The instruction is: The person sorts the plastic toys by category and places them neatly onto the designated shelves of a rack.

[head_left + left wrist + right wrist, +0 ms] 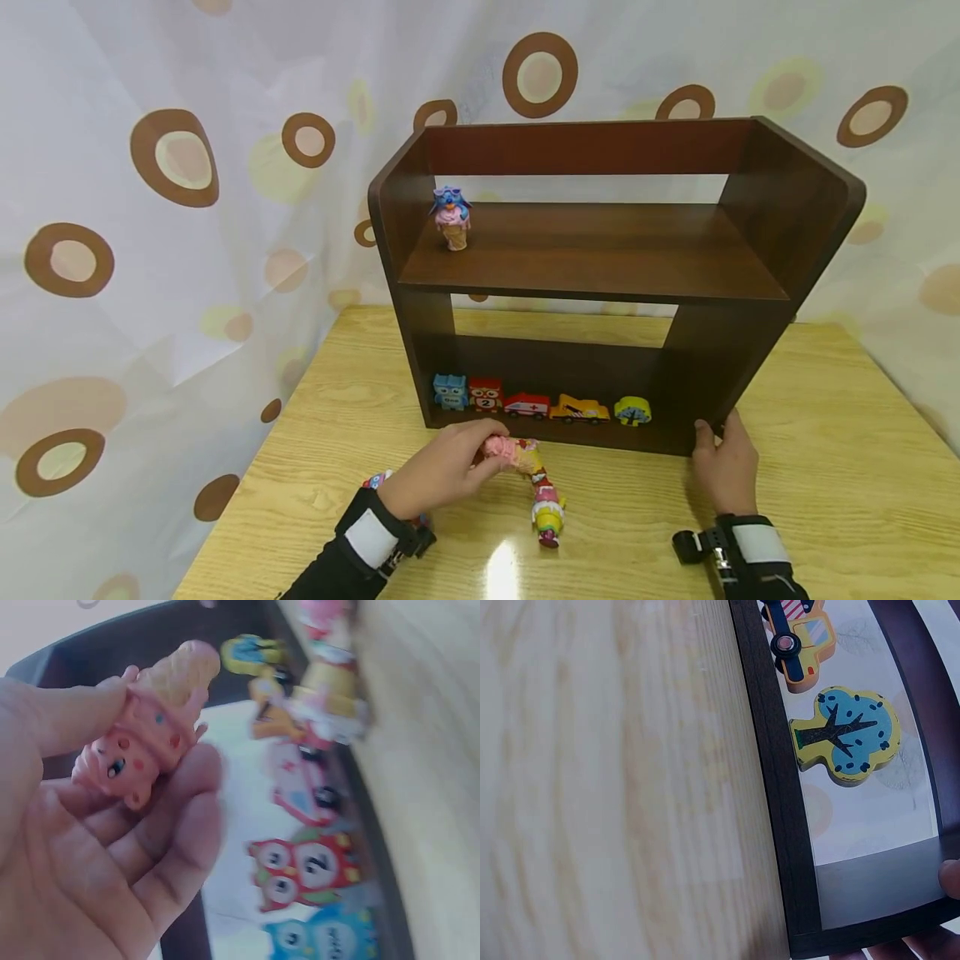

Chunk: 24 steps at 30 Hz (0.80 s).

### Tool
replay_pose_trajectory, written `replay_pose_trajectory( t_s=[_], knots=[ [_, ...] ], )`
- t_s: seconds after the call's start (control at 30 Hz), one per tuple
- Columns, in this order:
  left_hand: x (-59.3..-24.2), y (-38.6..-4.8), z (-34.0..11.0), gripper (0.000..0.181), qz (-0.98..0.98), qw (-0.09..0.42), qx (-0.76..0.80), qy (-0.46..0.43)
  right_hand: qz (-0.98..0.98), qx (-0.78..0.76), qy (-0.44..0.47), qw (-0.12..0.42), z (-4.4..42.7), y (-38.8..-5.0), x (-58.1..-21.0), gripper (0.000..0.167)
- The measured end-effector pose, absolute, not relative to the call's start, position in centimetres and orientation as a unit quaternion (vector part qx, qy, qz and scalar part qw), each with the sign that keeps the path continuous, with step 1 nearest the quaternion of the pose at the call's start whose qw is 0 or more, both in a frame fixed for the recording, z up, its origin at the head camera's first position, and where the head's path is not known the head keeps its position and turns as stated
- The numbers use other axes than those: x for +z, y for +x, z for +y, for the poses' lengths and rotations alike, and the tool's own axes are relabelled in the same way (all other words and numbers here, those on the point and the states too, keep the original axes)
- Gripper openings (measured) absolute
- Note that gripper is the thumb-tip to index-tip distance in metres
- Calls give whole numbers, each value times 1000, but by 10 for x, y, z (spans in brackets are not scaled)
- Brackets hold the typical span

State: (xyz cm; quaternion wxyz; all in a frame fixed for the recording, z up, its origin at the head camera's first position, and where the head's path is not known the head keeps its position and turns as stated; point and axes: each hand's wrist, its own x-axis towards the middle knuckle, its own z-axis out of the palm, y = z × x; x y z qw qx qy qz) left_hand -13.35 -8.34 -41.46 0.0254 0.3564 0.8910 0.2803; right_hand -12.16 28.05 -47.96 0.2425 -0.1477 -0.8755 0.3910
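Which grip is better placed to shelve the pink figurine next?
Probably the left grip: it holds the pink figurine in front of the shelf unit. The right grip holds the shelf unit near its lower right corner.

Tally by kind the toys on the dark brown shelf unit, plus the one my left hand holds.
Owls: 2 (blue owl block, red owl block)
Vehicles: 2 (red-and-white toy ambulance, yellow-orange toy truck)
Trees: 1 (flat yellow-and-blue tree)
Ice-cream figurines: 2 (blue-topped pink cone figurine, held pink cone figurine)
Total: 7
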Motion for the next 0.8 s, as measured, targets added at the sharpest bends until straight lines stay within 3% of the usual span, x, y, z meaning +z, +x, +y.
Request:
replay_pose_trajectory(
  t_s=[0.47,0.8],
  knots=[
    [-370,-119,-73,33,827,-119,363,412,-876,396,-149,233,280,-124,-477,36],
    [-282,-120,-63,37,788,-233,387,418,-874,397,-148,239,280,-122,-478,35]
  ],
)
